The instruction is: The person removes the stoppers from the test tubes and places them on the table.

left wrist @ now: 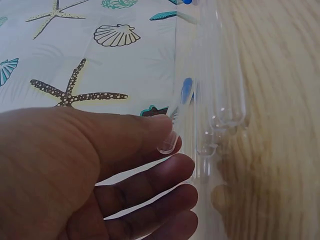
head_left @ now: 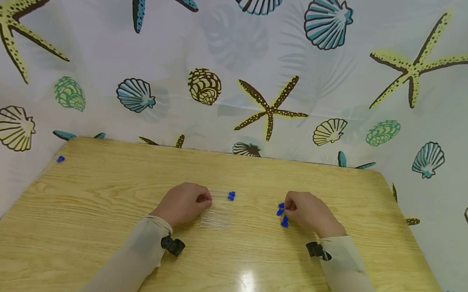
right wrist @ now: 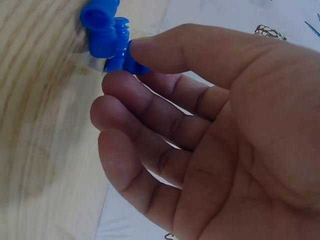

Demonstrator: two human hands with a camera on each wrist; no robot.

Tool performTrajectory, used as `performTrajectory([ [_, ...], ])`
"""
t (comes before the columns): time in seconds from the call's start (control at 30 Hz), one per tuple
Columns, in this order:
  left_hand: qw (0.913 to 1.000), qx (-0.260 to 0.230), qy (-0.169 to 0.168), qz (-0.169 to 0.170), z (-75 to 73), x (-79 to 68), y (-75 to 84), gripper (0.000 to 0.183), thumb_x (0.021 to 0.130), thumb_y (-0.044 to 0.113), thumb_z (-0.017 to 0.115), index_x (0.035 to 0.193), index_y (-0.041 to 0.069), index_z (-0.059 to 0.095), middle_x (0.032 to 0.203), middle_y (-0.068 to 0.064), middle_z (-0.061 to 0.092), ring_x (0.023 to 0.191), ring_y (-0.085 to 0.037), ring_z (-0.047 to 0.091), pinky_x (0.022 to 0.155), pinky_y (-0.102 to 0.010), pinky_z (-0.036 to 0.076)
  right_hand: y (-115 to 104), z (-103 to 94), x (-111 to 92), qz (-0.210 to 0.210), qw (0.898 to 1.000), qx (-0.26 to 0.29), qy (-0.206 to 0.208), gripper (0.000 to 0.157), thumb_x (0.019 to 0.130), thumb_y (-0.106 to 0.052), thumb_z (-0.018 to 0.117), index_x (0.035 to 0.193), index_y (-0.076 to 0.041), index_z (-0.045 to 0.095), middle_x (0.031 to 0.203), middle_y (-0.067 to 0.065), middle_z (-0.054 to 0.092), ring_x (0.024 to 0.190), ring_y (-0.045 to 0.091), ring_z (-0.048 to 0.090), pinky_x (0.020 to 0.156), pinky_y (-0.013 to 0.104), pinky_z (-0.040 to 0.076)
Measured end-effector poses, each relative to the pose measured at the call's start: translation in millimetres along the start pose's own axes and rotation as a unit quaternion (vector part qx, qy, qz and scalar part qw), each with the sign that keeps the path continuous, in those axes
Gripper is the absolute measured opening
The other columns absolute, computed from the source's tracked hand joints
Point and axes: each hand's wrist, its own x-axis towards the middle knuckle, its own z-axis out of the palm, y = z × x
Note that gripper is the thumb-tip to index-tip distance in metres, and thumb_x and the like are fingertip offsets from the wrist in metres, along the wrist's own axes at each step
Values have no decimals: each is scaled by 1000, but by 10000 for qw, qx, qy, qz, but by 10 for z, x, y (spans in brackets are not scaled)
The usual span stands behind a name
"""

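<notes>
My left hand (head_left: pixel 184 204) pinches the rounded end of a clear test tube (left wrist: pixel 168 142) between thumb and forefinger. Blue stoppers (head_left: pixel 231 196) show at the far ends of tubes just right of that hand. More clear test tubes (head_left: pixel 215 220) lie side by side beneath it; whether these carry stoppers cannot be told from the head view. Over at the right, my right hand (head_left: pixel 311 212) pinches a blue stopper (right wrist: pixel 134 61) between thumb and forefinger. Several other blue stoppers (right wrist: pixel 103 37) lie against or close to its fingertips on the wood.
Both hands are over a wooden table (head_left: pixel 250 252). A single blue piece (head_left: pixel 60 159) lies near the table's far left corner. Behind the table hangs a white cloth (head_left: pixel 227 131) printed with shells and starfish.
</notes>
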Motion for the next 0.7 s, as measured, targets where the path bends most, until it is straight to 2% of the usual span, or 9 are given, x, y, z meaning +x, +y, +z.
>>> performTrajectory([
  [0.3, 9999, -58, -13, -82, 34, 2, -42, 11, 100, 25, 71, 104, 19, 80, 98, 4, 72, 87, -13, 65, 83, -40, 57, 52, 47, 10, -72, 10000, -62, -9, 5, 99, -14, 70, 96, -13, 66, 85, -3, 62, 73, 14, 54, 67, 33, 47],
  [0.7, 9999, 1, -79, -130, 15, -14, -14, 13, 100, 23, 70, 103, 17, 82, 103, 0, 75, 93, -18, 69, 86, -43, 58, 80, 71, 33, 113, 9993, 342, -53, 8, 102, -18, 67, 96, -14, 66, 85, -2, 63, 72, 15, 55, 67, 33, 46],
])
